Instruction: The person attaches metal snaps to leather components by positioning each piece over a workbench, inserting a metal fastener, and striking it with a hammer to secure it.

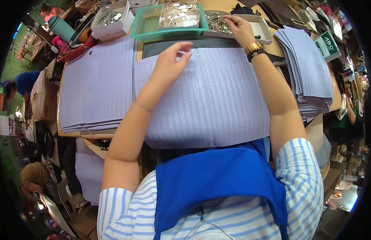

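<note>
A lavender woven-texture sheet lies flat on the table in front of me. My left hand rests on its far edge, thumb and fingers pinched together; whether a small piece sits between them I cannot tell. My right hand reaches further back, fingertips over small metal parts in a grey tray. A gold watch and dark bracelet circle the right wrist.
A stack of the same lavender sheets lies to the left, another fanned stack to the right. Behind are a green basket holding a bag of pale pieces, a white box of metal parts and a teal bottle.
</note>
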Available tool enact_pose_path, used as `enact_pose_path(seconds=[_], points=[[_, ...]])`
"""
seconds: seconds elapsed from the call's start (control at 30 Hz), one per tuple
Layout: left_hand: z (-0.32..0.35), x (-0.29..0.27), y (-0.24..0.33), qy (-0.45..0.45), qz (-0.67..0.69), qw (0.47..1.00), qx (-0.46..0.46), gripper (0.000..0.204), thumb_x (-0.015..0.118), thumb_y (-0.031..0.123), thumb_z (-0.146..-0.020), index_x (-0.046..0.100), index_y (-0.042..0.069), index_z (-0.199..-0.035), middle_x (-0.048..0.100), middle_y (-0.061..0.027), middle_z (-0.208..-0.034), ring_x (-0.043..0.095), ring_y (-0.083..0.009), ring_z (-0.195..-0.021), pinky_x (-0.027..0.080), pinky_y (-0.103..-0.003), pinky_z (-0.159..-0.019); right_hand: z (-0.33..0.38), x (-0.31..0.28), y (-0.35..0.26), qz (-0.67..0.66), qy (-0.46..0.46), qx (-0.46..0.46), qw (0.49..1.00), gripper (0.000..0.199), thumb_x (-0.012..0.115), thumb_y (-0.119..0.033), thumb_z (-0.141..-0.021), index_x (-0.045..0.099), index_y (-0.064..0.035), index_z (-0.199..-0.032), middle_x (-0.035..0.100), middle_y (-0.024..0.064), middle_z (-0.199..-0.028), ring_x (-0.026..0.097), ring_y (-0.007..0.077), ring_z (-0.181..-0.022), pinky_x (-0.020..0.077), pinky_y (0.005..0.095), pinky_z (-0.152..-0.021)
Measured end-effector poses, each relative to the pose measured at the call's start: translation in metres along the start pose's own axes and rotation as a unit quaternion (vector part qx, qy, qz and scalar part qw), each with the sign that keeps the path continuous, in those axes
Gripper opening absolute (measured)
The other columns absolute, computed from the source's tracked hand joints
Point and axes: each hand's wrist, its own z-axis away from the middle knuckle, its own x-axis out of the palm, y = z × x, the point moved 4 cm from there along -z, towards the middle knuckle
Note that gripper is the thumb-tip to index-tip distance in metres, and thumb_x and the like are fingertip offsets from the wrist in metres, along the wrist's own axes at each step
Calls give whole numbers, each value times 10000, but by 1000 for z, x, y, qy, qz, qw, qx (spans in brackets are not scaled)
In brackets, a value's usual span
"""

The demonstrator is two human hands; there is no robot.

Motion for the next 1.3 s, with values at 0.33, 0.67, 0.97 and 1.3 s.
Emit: enact_pose_path(seconds=[0.33,0.67,0.97,1.3], points=[[-4,42,-26,-20,264,964,-38,323,605,130,-1069,672,-9,-1353,733,-36,-1191,647,-76,-1008,530,-239,-915,111,46,-75,-357,-167,101,914,215,698,-136,-1015,725,-31,-1201,745,9,-1094,648,47,-940,544,231,-846],[-1,36,-24,-53,257,965,-27,306,659,162,-1050,716,3,-1305,752,-24,-1164,653,-59,-1011,522,-222,-911,109,47,-73,-378,-166,131,901,191,737,-110,-997,656,-67,-1164,707,-19,-1067,645,48,-937,532,219,-813],[-4,26,-26,-53,274,958,-61,249,763,150,-974,780,27,-1190,771,-53,-1110,676,-83,-996,537,-236,-900,113,50,-70,-323,-160,58,931,189,736,-95,-983,707,-56,-1166,738,5,-1105,679,73,-982,554,241,-851],[-7,29,-28,-20,298,954,-37,410,796,73,-931,646,18,-1309,750,-64,-1079,692,-96,-960,563,-243,-859,118,46,-83,-295,-146,5,944,265,777,-80,-946,722,-28,-1200,770,47,-1137,729,105,-1006,590,263,-885]])
